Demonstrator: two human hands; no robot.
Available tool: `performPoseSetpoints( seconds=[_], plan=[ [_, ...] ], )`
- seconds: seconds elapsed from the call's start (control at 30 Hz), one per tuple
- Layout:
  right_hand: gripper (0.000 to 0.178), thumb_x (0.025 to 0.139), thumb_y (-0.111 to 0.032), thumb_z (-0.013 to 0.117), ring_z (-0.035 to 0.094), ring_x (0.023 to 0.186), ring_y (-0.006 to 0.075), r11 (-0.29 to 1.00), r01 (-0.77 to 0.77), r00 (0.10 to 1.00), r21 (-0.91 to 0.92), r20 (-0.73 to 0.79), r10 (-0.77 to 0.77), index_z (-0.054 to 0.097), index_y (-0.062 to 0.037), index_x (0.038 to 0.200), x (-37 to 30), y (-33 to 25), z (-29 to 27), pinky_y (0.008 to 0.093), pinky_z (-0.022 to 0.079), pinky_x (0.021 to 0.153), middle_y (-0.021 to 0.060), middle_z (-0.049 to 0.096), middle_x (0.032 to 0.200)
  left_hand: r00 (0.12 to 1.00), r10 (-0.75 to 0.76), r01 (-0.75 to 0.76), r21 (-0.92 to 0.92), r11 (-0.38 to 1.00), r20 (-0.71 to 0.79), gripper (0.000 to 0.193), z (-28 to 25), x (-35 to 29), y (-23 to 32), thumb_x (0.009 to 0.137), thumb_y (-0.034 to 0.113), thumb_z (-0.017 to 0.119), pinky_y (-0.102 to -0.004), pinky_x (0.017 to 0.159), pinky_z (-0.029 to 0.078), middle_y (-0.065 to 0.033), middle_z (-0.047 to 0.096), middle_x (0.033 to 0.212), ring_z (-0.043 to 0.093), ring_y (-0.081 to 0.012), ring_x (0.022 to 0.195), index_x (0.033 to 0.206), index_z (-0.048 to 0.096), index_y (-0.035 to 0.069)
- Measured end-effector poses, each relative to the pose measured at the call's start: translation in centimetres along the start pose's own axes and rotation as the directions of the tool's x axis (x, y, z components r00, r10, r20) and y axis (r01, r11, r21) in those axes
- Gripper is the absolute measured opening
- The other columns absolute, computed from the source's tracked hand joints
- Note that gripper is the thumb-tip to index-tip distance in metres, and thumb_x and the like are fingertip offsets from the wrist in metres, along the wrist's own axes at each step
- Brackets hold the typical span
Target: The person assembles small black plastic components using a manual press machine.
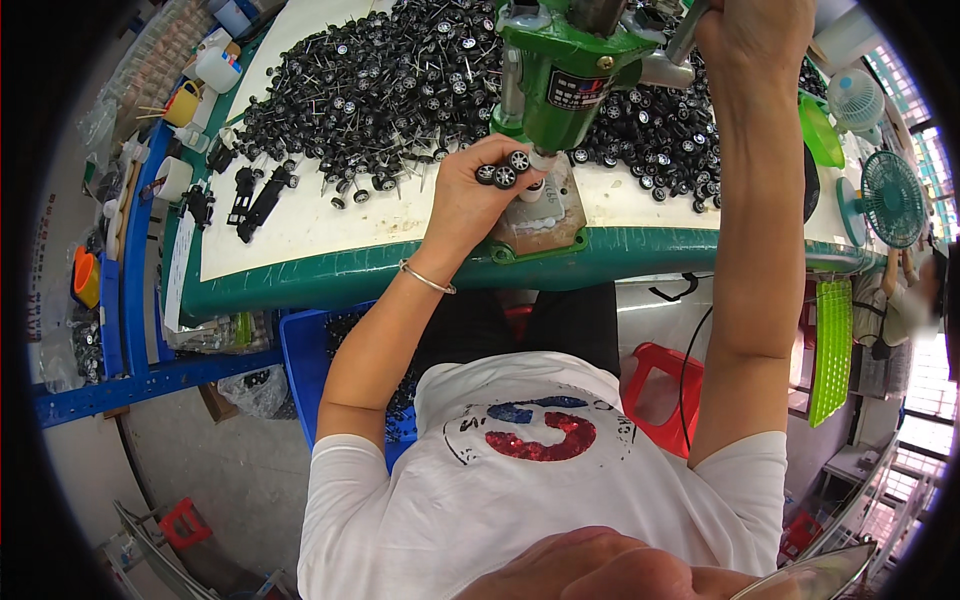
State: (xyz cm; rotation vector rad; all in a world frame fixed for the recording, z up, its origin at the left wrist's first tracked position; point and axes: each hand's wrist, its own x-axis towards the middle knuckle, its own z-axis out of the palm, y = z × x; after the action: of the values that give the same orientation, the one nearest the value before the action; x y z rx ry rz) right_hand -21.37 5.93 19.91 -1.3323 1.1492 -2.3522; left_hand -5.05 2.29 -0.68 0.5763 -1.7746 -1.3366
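My left hand [468, 195] is closed around several small black toy wheels [504, 177] with silver hubs. It holds them at the base of a green hand press [562, 112], right under the press's ram. The fingertips are partly hidden by the wheels and the ram. My right hand [757, 40] is raised at the upper right, wrapped round the metal lever [686, 35] of the press. A large heap of wheels on thin axles [400, 85] covers the table behind the press. More loose wheels [650, 145] lie to its right.
The pale tabletop [330, 235] has a green edge. Black toy chassis parts [262, 205] lie at its left. A blue bin [305, 360] stands below on the left, a red stool [655, 395] on the right. A green fan [893, 200] is at far right; another person [905, 300] sits beyond.
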Motion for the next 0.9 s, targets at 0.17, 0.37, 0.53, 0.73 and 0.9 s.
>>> performPoseSetpoints(
  seconds=[0.17,0.37,0.53,0.73,0.9],
  plan=[
    [0.023,0.094,-0.028,0.056,0.023,0.04,-0.0006,0.983,0.172,0.983,0.059,0.048,-0.175,0.051,-0.0113,0.079,-1.2,-0.3,-0.5,0.017,0.017,0.035,-0.0113,0.029,0.055,1.0,-0.006,0.006,0.02,1.0,0.004,0.023,-0.2,0.0,-0.2,0.071,0.004,0.078,-0.0235,0.07,0.046,-0.0043,0.064,0.087,0.057,-0.0101,0.075,0.09,0.067,-0.004],
    [0.032,0.088,-0.027,0.048,0.015,0.041,0.0086,0.936,0.325,0.946,0.137,-0.055,-0.32,0.038,-0.0103,0.063,-3.7,0.0,-1.5,0.0262,0.015,0.039,-0.0016,0.023,0.049,0.999,-0.036,0.036,0.036,0.999,0.001,0.026,-0.7,-0.5,-0.6,0.071,0.003,0.078,-0.0228,0.075,0.047,-0.0053,0.067,0.092,0.061,-0.0111,0.081,0.095,0.068,-0.002],
    [0.033,0.087,-0.031,0.053,0.016,0.041,0.0087,0.925,0.334,0.942,0.183,-0.019,-0.336,0.041,-0.0097,0.065,-3.7,0.3,-2.5,0.0254,0.012,0.039,-0.0023,0.025,0.049,0.994,-0.106,0.106,-0.073,0.992,0.013,0.029,0.0,-0.5,-0.1,0.074,0.004,0.076,-0.023,0.074,0.048,-0.0029,0.069,0.091,0.061,-0.0084,0.08,0.102,0.069,0.002],
    [0.032,0.091,-0.026,0.049,0.016,0.04,0.0069,0.93,0.298,0.945,0.214,0.072,-0.319,0.042,-0.007,0.065,-2.8,0.7,-2.2,0.0254,0.014,0.038,-0.0017,0.026,0.05,0.978,-0.209,0.207,-0.216,0.954,0.011,0.027,0.2,-1.1,-0.1,0.077,0.006,0.075,-0.0228,0.071,0.048,-0.0021,0.068,0.087,0.059,-0.0073,0.077,0.103,0.069,0.003],
    [0.022,0.092,-0.021,0.053,0.033,0.046,0.0088,0.998,-0.061,0.998,0.019,0.029,0.061,0.055,-0.0057,0.077,2.1,2.2,-2.1,0.0224,0.025,0.042,-0.003,0.038,0.059,0.969,-0.247,0.232,-0.34,0.911,0.0,0.023,0.4,-1.1,-0.1,0.079,0.006,0.073,-0.0231,0.071,0.047,-0.0015,0.066,0.084,0.059,-0.0074,0.078,0.101,0.067,0.002]
  ],
)
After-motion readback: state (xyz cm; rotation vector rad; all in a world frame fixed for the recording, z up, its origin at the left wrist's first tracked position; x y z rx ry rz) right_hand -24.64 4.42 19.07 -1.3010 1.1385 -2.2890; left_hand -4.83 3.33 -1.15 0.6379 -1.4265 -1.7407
